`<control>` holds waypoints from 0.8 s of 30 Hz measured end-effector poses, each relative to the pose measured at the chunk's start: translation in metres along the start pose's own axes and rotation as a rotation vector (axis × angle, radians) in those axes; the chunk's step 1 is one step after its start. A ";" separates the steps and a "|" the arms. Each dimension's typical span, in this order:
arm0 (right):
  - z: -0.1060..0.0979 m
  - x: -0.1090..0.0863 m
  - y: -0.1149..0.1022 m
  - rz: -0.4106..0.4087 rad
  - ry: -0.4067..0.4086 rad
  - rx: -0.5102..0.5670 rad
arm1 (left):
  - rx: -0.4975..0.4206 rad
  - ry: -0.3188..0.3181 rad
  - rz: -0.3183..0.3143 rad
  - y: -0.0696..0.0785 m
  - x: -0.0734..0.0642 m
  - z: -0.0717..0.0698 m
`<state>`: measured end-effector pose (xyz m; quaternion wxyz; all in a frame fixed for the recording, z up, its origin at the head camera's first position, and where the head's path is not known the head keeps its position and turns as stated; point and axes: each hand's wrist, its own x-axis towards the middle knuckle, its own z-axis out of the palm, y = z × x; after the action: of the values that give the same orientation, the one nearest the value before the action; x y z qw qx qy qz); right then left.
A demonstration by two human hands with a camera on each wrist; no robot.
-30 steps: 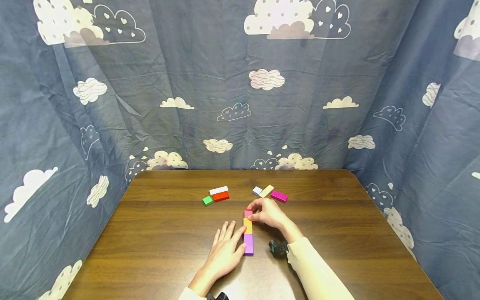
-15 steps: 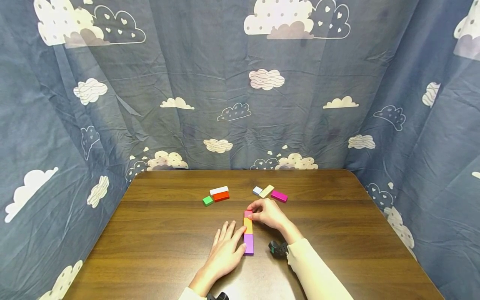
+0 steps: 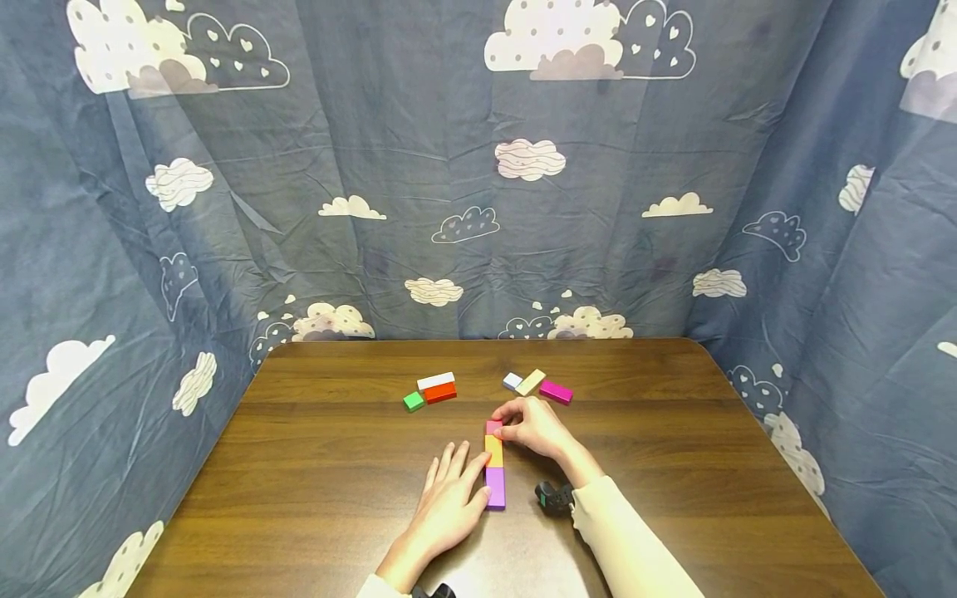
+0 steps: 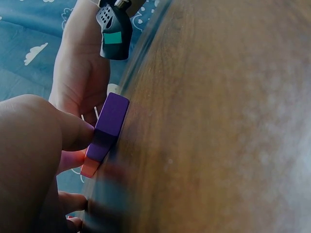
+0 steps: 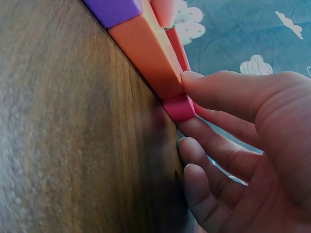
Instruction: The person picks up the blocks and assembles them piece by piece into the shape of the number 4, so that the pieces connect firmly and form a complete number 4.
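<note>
Three blocks lie end to end in a line: a purple block (image 3: 496, 488) nearest, an orange block (image 3: 494, 452) in the middle, a small pink block (image 3: 494, 427) farthest. My left hand (image 3: 447, 502) lies left of the line, fingers spread; its thumb touches the purple block's side and its index fingertip the orange one. From the right, my right hand (image 3: 535, 425) pinches the pink block between thumb and index finger. In the right wrist view the pink block (image 5: 180, 108) sits against the orange block's end (image 5: 146, 53). The index fingertip is partly hidden there.
Behind the line, to the left, are a green block (image 3: 414, 401), a red block (image 3: 440, 393) and a white block (image 3: 436, 380). A pale blue block (image 3: 512, 381), a cream block (image 3: 532, 382) and a magenta block (image 3: 557, 392) lie back right on the wooden table (image 3: 299, 498).
</note>
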<state>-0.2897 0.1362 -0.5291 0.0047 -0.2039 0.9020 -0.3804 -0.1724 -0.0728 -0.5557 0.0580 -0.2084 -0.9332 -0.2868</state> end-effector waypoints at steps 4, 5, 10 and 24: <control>-0.001 0.000 -0.001 0.003 0.002 0.000 | 0.002 0.002 0.002 0.000 0.000 0.000; -0.001 0.000 -0.001 0.003 0.002 0.002 | 0.005 0.004 0.004 -0.001 0.000 0.000; -0.004 -0.001 -0.004 -0.013 0.010 0.028 | 0.012 0.015 0.012 -0.001 0.000 0.001; -0.018 0.000 -0.002 0.003 0.072 0.085 | -0.003 0.022 0.013 -0.001 -0.001 0.001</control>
<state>-0.2923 0.1471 -0.5145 -0.0184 -0.1884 0.8849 -0.4255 -0.1717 -0.0732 -0.5574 0.0700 -0.2115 -0.9307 -0.2899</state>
